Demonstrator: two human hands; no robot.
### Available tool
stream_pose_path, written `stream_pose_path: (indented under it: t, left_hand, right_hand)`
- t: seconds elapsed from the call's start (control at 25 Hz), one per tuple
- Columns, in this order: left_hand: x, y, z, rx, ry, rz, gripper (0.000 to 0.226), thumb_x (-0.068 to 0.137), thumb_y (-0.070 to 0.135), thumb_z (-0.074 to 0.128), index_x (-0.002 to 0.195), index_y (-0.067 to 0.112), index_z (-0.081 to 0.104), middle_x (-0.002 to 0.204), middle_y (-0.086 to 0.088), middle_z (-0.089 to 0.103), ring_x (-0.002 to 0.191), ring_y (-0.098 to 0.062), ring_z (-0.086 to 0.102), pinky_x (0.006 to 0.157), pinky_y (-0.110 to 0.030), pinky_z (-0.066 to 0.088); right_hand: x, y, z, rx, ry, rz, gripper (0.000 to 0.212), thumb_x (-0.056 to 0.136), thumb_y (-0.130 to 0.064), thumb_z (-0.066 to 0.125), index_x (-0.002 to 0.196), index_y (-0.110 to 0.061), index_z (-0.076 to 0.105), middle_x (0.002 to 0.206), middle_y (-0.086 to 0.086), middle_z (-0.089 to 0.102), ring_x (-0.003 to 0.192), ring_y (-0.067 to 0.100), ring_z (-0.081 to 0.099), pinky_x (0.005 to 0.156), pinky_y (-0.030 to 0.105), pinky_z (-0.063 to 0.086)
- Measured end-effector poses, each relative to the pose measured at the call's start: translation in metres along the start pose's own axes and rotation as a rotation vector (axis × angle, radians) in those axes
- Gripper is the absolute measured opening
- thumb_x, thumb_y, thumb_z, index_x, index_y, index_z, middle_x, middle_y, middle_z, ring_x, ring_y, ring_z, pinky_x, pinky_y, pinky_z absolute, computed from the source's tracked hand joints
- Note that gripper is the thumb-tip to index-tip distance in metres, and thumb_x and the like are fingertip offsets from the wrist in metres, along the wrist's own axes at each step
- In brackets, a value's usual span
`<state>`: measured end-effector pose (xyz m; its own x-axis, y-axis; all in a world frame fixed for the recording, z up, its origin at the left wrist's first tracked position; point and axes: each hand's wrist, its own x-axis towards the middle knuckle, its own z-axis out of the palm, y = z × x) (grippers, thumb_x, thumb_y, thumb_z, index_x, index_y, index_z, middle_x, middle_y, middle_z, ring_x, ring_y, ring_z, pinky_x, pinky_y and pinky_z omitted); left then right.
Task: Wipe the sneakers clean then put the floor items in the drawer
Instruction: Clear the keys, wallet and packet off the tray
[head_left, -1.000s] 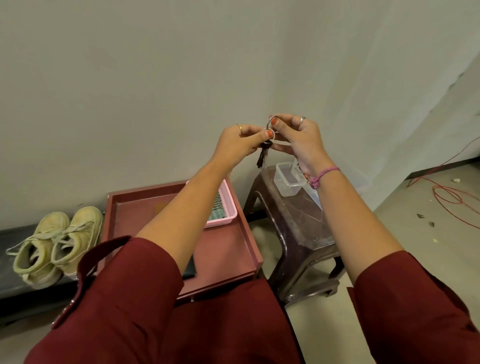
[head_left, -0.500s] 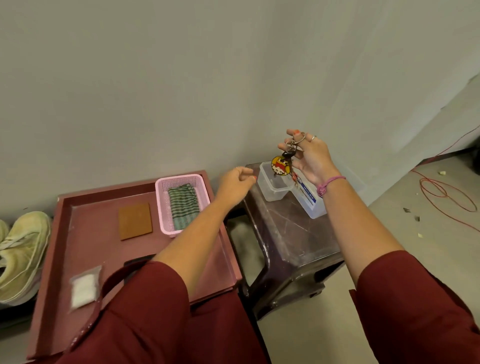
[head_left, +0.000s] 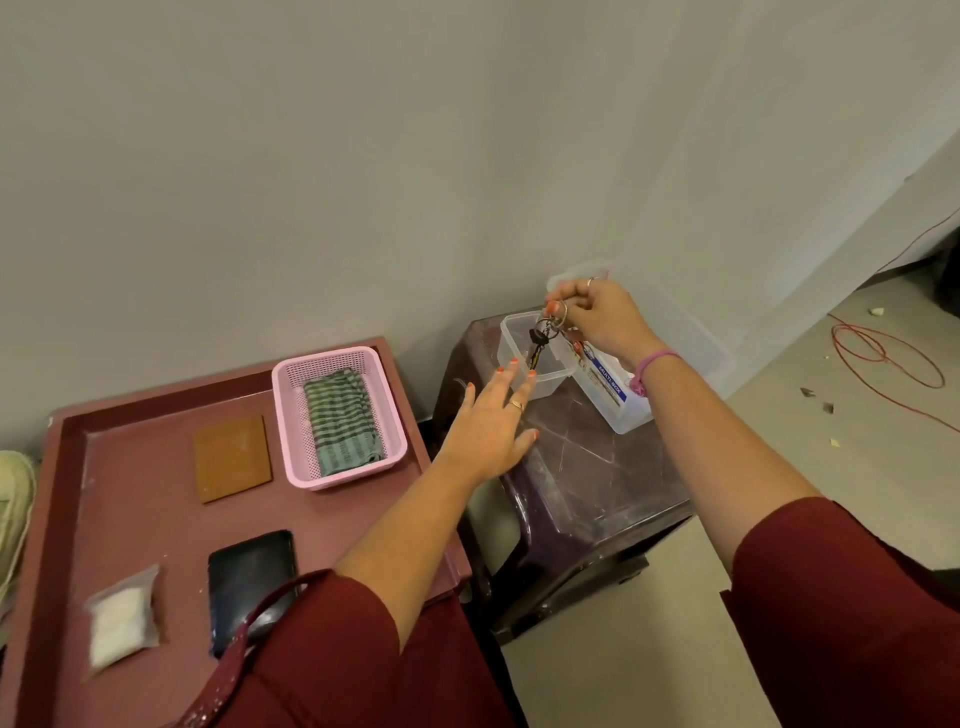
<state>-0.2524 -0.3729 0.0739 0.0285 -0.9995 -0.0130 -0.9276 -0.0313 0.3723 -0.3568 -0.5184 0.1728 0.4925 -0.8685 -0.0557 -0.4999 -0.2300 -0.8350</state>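
The right hand (head_left: 597, 317) pinched the keys (head_left: 540, 340) by their ring, dangling them over the small clear tub (head_left: 519, 364) on the dark stool (head_left: 587, 467). The left hand (head_left: 491, 415) was spread open just beside that tub, gripping nothing. Left of the stool, the red tray (head_left: 130, 499) held a pink basket (head_left: 291, 415) with a striped cloth (head_left: 340, 421), a brown pad (head_left: 232, 457), a black wallet (head_left: 249, 582) and a white sachet (head_left: 119, 623). One sneaker (head_left: 13, 509) showed beyond the tray's left edge. Judging by this, stowing seemed underway; no drawer was visible.
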Motion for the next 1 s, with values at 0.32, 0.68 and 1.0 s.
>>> stream_pose_path:
  t: [0.32, 0.68, 1.0]
  left_hand:
    - [0.008, 0.001, 0.013, -0.031, -0.026, -0.010, 0.075, 0.099, 0.041, 0.047, 0.156, 0.022, 0.002, 0.163, -0.005, 0.000, 0.150, -0.024, 0.003, 0.120, -0.049, 0.006]
    - [0.013, -0.007, 0.014, -0.050, -0.049, -0.005, 0.072, 0.099, 0.042, 0.045, 0.156, 0.023, 0.003, 0.164, -0.005, 0.000, 0.150, -0.025, 0.003, 0.119, -0.050, 0.004]
    - [-0.004, -0.018, 0.001, -0.159, 0.044, -0.018, 0.069, 0.099, 0.039, 0.048, 0.155, 0.016, 0.016, 0.162, -0.007, 0.012, 0.150, -0.024, 0.010, 0.119, -0.048, 0.004]
  right_hand:
    - [0.028, 0.023, 0.016, -0.696, -0.055, -0.017, 0.019, 0.089, -0.005, 0.055, 0.090, -0.014, 0.072, 0.097, 0.006, 0.071, 0.092, 0.022, 0.064, 0.086, 0.035, 0.052]
    - [0.033, 0.023, 0.034, -0.857, 0.049, -0.009, 0.017, 0.092, -0.024, 0.061, 0.104, -0.020, 0.072, 0.105, 0.003, 0.071, 0.099, 0.023, 0.064, 0.092, 0.038, 0.047]
    - [0.013, 0.012, 0.016, -0.402, 0.261, -0.055, 0.017, 0.088, -0.016, 0.062, 0.100, -0.015, 0.074, 0.095, 0.001, 0.072, 0.082, 0.007, 0.060, 0.078, 0.020, 0.047]
